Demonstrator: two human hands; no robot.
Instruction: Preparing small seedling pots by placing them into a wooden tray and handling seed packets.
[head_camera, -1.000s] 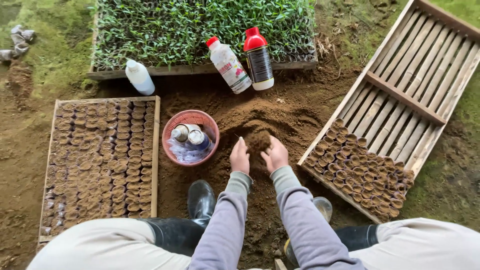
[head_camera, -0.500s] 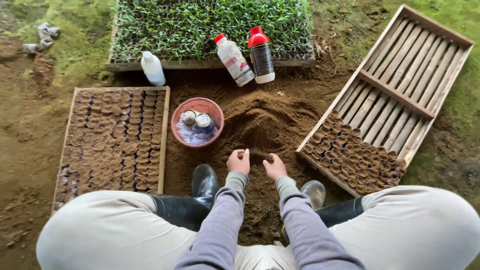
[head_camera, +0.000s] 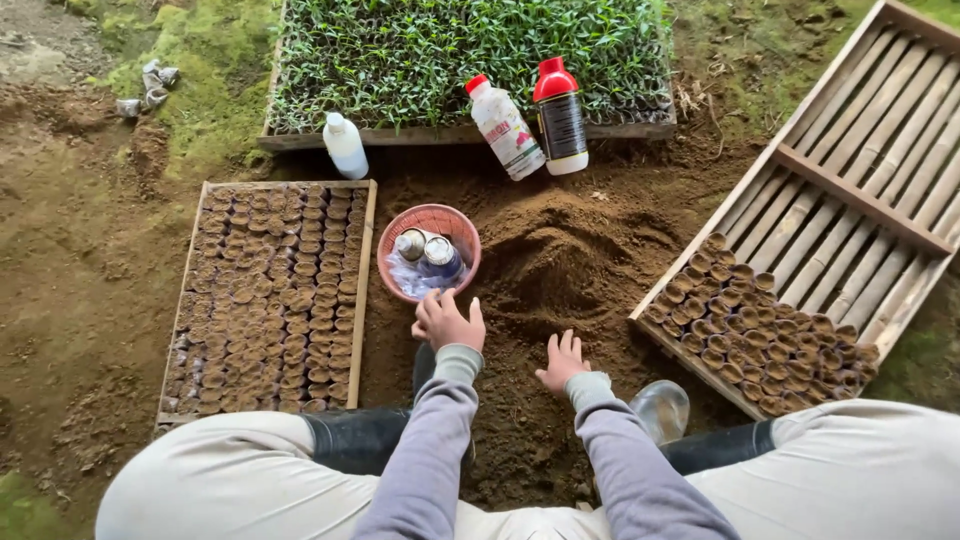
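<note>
My left hand (head_camera: 448, 322) hovers with its fingers curled at the near rim of a pink basket (head_camera: 462, 232). I cannot see whether anything lies inside the fist. My right hand (head_camera: 562, 362) rests flat on the loose brown soil (head_camera: 560, 265), fingers spread, holding nothing. The soil forms a mound just beyond both hands. The basket holds two small cans (head_camera: 428, 250) and a plastic bag. I am crouching, with black rubber boots (head_camera: 360, 440) under my knees.
A wooden tray of soil-filled pots (head_camera: 270, 300) lies at the left. A slatted bamboo tray (head_camera: 850, 230), part-filled with pots, lies at the right. Behind stand a seedling bed (head_camera: 450, 60), a white bottle (head_camera: 346, 148) and two red-capped bottles (head_camera: 535, 120).
Both hands have pulled back from the soil mound and parted. The left hand moved left to the basket; the right hand opened flat on the soil. The camera view shifted.
</note>
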